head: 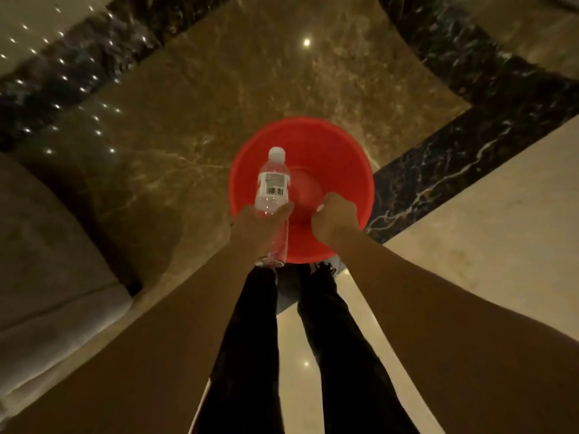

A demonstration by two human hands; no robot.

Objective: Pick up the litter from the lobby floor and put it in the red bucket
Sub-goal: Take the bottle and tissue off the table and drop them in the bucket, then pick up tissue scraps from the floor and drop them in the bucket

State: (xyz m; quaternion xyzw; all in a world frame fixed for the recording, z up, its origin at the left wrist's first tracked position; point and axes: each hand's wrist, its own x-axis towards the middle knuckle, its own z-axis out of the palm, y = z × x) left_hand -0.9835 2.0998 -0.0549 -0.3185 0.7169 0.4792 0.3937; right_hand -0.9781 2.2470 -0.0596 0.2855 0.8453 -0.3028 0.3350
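A red bucket (pixel 338 151) is seen from directly above, its round mouth open to the camera and its inside bare of litter as far as can be made out. A clear plastic water bottle (pixel 272 191) with a white cap and a white barcode label is held over the bucket's left half, cap pointing away from the person, base toward the body and reaching past the near rim. The bottle is gripped around its lower half by the left hand (pixel 254 228), fingers wrapped about it, thumb on the right side of the bottle. The right hand (pixel 335 219) is closed in a loose fist over the bucket's right near portion; whether the rim or a handle is being held there cannot be told, as the fingers are curled under and hidden. Both forearms are bare and stretched forward. Below the bucket, black trouser legs (pixel 250 339) are seen, and part of a light shoe (pixel 332 264) at the near rim. The floor is polished brown marble (pixel 219 98) bordered by a dark veined band (pixel 470 76), with pale tiles beyond. A beige upholstered seat (pixel 47 261) lies at the left edge.
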